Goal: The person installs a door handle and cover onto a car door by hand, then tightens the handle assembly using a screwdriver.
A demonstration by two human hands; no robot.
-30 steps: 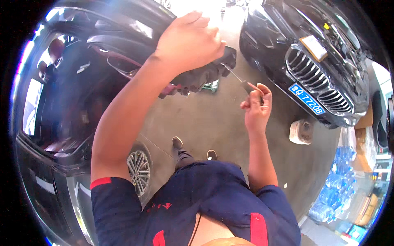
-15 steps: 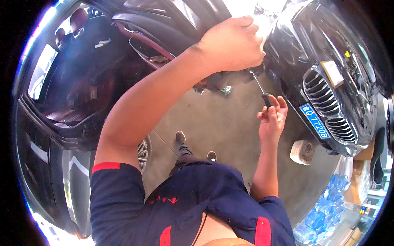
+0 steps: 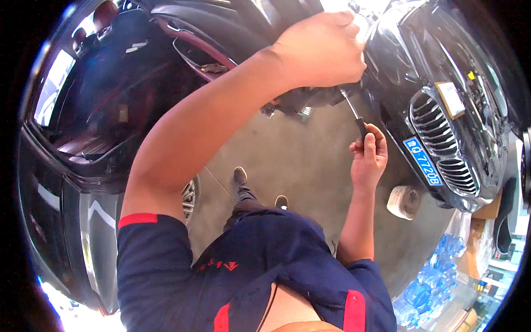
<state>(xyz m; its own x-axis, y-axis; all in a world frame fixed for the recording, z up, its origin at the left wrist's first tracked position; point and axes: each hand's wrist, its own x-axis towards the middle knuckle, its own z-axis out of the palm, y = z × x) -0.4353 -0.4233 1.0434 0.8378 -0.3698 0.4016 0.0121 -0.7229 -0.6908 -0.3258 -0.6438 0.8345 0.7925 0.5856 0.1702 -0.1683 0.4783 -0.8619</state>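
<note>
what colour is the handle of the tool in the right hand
The handle is black, seen best in the head view.

Place: car workshop
Grille (image 3: 434, 123): on a black car (image 3: 394, 105)
Second car (image 3: 52, 224): black, left of the grille
Hand tool (image 3: 360, 126): black-handled, left of the grille
Bottles (image 3: 428, 285): blue, lower in view than the grille

A person wears a navy short-sleeved shirt (image 3: 260, 243) with a red band (image 3: 138, 219) hemming its left sleeve, a small red marking (image 3: 228, 266) across its left front and red strips (image 3: 354, 311) flanking its open collar; dark trousers (image 3: 243, 208) and pale-edged dark shoes (image 3: 239, 175) appear beyond its hem.
</note>
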